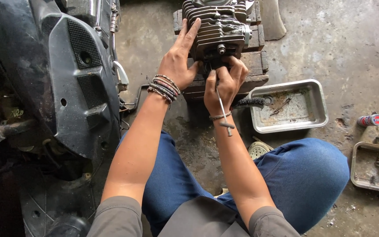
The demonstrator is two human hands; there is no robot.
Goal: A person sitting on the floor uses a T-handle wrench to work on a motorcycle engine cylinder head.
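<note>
A dark finned engine cylinder (218, 28) rests on a stack of wooden blocks (253, 68) on the concrete floor. My left hand (178, 57) lies flat against the cylinder's left side, fingers spread, with beaded bracelets on the wrist. My right hand (224, 81) is closed around a thin metal T-handle tool (223, 109) just below the cylinder's front face. The tool's shaft runs down past my wrist, its cross handle hanging free. The tool's tip is hidden behind my fingers.
A dirty metal tray (316, 98) with a black brush (248, 102) on its rim sits right of the blocks. A second tray (376, 166) with small parts lies far right, near a red-and-white can (370, 120). Black scooter bodywork (62, 74) fills the left.
</note>
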